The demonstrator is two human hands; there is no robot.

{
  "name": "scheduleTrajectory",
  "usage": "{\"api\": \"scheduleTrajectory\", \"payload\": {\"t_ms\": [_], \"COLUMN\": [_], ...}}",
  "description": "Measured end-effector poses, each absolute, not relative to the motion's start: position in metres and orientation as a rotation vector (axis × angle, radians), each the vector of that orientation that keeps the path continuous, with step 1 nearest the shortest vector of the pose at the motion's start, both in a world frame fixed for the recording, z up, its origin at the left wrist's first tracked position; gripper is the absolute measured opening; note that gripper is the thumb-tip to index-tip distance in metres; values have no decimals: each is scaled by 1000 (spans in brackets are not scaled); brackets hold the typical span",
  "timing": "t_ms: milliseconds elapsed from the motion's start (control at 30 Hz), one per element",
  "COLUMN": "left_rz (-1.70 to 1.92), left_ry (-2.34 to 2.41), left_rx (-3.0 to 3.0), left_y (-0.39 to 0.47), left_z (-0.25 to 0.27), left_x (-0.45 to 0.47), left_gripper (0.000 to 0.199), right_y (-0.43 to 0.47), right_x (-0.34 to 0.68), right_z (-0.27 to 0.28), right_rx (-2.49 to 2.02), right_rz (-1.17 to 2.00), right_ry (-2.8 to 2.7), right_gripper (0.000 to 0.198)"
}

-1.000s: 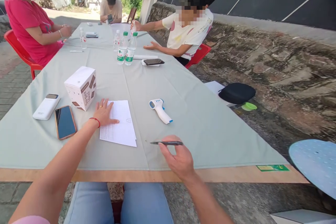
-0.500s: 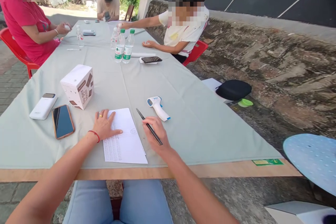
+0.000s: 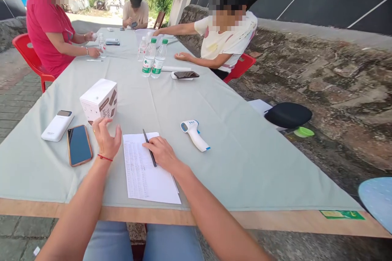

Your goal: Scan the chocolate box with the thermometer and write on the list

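My left hand (image 3: 107,138), with a red string at the wrist, is raised off the paper with its fingers apart and curved. It is in front of a white box (image 3: 99,98) with brown print, right of a phone (image 3: 79,145); I cannot tell whether the fingertips touch the box. My right hand (image 3: 162,153) rests on the upper part of a stack of paper sheets (image 3: 153,185) and holds a black pen (image 3: 148,147), whose far end points away from me. Rows of handwriting fill the left part of the top sheet.
A white power bank (image 3: 57,126) lies left of the phone, an infrared thermometer (image 3: 195,135) right of the paper. Farther back stand two green-capped water bottles (image 3: 153,61) near another phone (image 3: 186,75). Three other people sit around the cloth-covered table (image 3: 245,171).
My left hand has lifted off the paper and moved left to the box. My right hand has moved left onto the paper with the pen. The view has shifted slightly.
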State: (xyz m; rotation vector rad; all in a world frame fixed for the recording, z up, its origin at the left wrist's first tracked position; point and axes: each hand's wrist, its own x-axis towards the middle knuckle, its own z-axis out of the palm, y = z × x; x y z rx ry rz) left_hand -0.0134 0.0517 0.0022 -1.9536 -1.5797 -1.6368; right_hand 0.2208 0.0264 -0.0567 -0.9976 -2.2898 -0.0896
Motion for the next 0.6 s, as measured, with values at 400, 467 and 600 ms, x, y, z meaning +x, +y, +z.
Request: {"api": "scheduleTrajectory", "payload": {"t_ms": [400,467,600], "left_rz": [-1961,-2029,-2158], "left_ry": [-2313,-2267,-2122], "left_rx": [-1491,-1451,-1536], "left_y": [88,86,79], "left_z": [-8,-5,3], "left_x": [-39,-39,-39], "left_gripper": [85,74,74], "right_y": [9,8,5], "right_x": [212,211,206], "right_z": [-24,-22,-25], "right_rx": [-863,-920,-979], "right_rz": [21,-65,-103], "right_ry": [-2278,-2285,-2365], "right_gripper": [22,20,24]}}
